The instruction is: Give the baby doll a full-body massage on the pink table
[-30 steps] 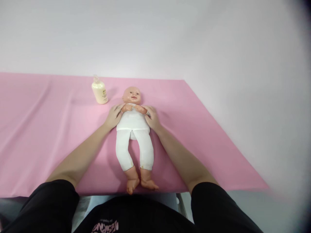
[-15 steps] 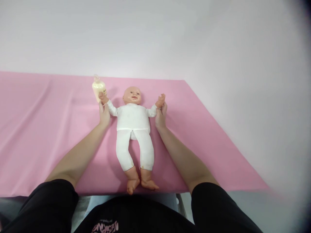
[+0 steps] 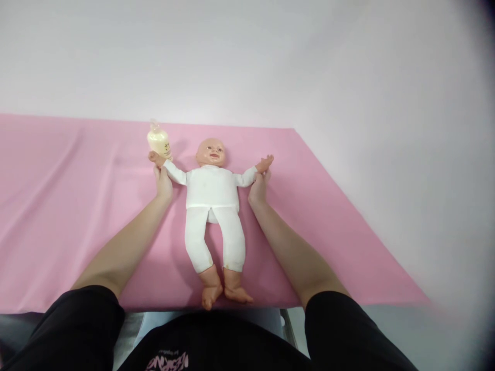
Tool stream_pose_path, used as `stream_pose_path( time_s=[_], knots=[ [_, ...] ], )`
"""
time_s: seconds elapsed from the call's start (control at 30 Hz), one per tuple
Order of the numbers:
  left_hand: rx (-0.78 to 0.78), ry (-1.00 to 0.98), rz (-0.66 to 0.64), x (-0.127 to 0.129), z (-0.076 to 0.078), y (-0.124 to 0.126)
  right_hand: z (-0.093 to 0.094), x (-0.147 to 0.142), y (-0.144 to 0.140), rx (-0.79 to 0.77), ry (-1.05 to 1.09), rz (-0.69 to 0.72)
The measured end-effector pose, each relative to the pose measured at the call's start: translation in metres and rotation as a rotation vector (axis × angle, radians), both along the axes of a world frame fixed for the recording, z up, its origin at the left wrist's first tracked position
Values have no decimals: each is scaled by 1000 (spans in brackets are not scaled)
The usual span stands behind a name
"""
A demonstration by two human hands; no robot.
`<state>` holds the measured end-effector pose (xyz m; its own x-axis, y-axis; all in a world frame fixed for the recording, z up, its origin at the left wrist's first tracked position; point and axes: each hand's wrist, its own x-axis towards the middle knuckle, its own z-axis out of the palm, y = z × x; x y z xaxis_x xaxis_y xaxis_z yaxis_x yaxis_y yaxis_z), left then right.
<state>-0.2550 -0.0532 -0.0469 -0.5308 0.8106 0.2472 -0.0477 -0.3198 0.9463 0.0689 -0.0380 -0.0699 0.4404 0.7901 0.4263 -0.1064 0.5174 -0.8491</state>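
Doll (image 3: 212, 206) lies face up on the pink cloth (image 3: 69, 216), near the middle of the covered table. Long axis runs near to far: head toward the far wall, bare feet at the near edge of the cloth, toes pointing toward the person. It wears a white long-sleeved top and white leggings. Both doll arms are spread sideways and slightly up, making a wide Y with the body.

Left hand (image 3: 163, 181) is closed about the wrist of the doll arm lying on the person's left, fingers around the cuff, the doll's small hand sticking out beyond them. Right hand (image 3: 258, 186) grips the other doll wrist in the same way, the doll's palm open beyond its fingertips. The two hands are well apart, one on each side of the doll's chest, forearms running back toward the person.

Cream-coloured bottle (image 3: 159, 140) stands upright on the cloth just behind the doll hand on the left side; whether they touch cannot be told. Its label carries dark print, too small to read.

Black shirt (image 3: 201, 345) at the bottom of view bears pink lettering, seen upside down and cut off by the edge, not legible.
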Motion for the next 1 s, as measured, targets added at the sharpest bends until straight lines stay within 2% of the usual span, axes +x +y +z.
stream_pose_path(
  time_s=[0.13,0.3,0.43,0.67,1.0],
  knots=[
    [94,111,-70,7,8,-10,24,-11,-21,113,-243,53],
    [212,358,-138,16,18,-25,41,-25,-40,143,-332,149],
    [260,574,-180,19,20,-30,39,-28,-43,187,-409,200],
    [205,919,-327,23,15,-24,29,-24,-36,92,-746,206],
    [181,1063,-311,21,12,-23,29,-25,-34,103,-813,174]
  ],
)
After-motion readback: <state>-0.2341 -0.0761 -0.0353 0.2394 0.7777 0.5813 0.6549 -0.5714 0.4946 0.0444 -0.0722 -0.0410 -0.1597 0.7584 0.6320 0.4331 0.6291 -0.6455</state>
